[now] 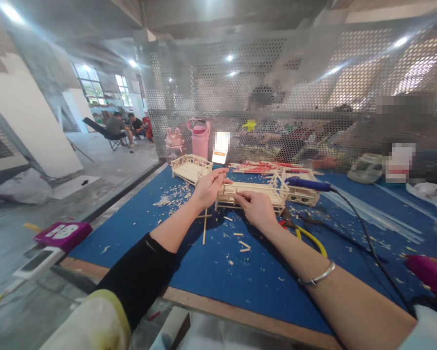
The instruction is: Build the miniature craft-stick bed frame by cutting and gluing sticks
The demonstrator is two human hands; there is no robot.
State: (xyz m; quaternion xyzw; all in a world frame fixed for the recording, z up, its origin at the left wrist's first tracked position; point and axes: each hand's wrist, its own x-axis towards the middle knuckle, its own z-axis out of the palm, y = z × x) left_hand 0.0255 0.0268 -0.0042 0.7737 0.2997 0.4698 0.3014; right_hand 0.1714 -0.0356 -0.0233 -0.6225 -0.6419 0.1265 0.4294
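A small model built of pale wooden sticks (pixel 262 190), with railings round a flat floor, lies in front of me on the blue tabletop (pixel 211 272). My left hand (pixel 208 188) is at its left end, fingers stretched out and reaching over that end. At the front railing my right hand (pixel 257 206) has thumb and forefinger pinched together; whatever sits between the fingertips is too small to make out. A similar railed wooden model (pixel 191 170) stands behind and left of my left hand. Another stick frame (pixel 302 194) is to the right, with a blue-handled corded tool (pixel 308 183) lying across it.
Wood offcuts (pixel 245 247) and shavings litter the table. Yellow-handled pliers (pixel 313 239) lie beside my right forearm, clear glue sticks (pixel 375 214) farther right. Behind are red-tipped sticks (pixel 262 166), a lit phone (pixel 219 154), a pink bottle (pixel 200 141) and a perforated metal screen (pixel 211 87).
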